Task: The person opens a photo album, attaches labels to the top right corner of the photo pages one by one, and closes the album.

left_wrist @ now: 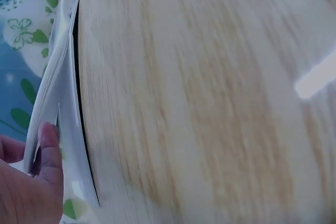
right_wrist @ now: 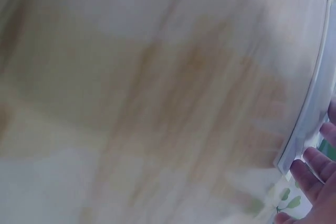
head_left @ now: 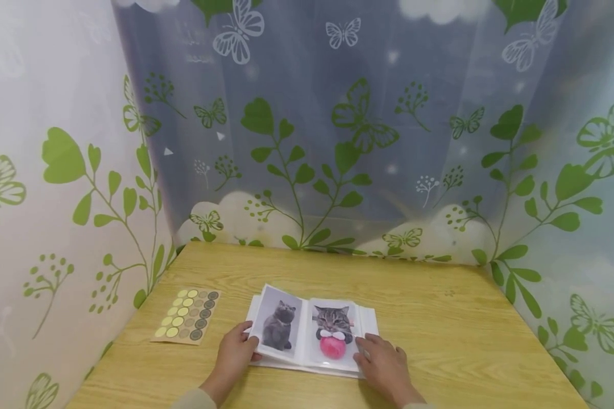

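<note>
A small white photo album (head_left: 369, 322) lies spread on the wooden table. Its left page shows a grey cat photo (head_left: 279, 324), and the right page a tabby cat photo (head_left: 332, 330) with a pink ball. At the left edge my left hand (head_left: 235, 350) pinches the raised left-hand pages between thumb and fingers; the left wrist view shows those pages lifted off the back cover (left_wrist: 76, 145). My right hand (head_left: 385, 363) rests with loosely bent fingers on the album's lower right edge. In the right wrist view its fingertips (right_wrist: 300, 169) touch the album's corner.
To the left of the album lies a sheet of round stickers (head_left: 186, 316), in yellow, tan and dark rows. The wooden table (head_left: 455, 335) reaches back to a curtain (head_left: 307, 142) printed with leaves and butterflies, which also hangs along both sides.
</note>
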Demonstrator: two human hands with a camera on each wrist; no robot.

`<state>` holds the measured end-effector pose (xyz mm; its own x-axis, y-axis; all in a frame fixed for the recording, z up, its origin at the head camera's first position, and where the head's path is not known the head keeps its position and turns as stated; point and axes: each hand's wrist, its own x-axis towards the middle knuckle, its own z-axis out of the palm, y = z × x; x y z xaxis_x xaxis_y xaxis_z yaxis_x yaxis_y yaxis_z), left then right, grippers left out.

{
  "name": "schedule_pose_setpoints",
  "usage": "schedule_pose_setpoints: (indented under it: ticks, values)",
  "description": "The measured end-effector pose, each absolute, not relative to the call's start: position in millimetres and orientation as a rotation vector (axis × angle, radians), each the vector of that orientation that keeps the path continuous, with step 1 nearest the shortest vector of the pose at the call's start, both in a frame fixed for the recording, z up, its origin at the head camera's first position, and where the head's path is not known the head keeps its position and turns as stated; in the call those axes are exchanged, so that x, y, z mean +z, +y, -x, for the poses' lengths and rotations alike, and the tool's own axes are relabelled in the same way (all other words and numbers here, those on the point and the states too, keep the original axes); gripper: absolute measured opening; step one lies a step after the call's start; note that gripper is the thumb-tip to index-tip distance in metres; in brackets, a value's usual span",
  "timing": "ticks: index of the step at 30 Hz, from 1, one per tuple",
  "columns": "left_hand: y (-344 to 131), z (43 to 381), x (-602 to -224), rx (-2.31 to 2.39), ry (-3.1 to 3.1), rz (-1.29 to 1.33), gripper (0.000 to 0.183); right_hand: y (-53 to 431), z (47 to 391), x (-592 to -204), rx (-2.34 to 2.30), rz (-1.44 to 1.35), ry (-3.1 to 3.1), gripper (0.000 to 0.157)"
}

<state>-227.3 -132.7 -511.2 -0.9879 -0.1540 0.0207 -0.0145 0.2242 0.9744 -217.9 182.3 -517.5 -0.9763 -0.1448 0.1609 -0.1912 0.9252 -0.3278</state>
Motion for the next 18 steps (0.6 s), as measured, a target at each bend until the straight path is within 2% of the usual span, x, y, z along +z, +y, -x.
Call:
schedule_pose_setpoints:
  ticks: [18]
  values:
    - [-134.8,216.2,-516.6,-1.806,-2.642,-0.033,0.05,203.3,204.3,-511.0,0.583,-0.195,-3.012,0.034]
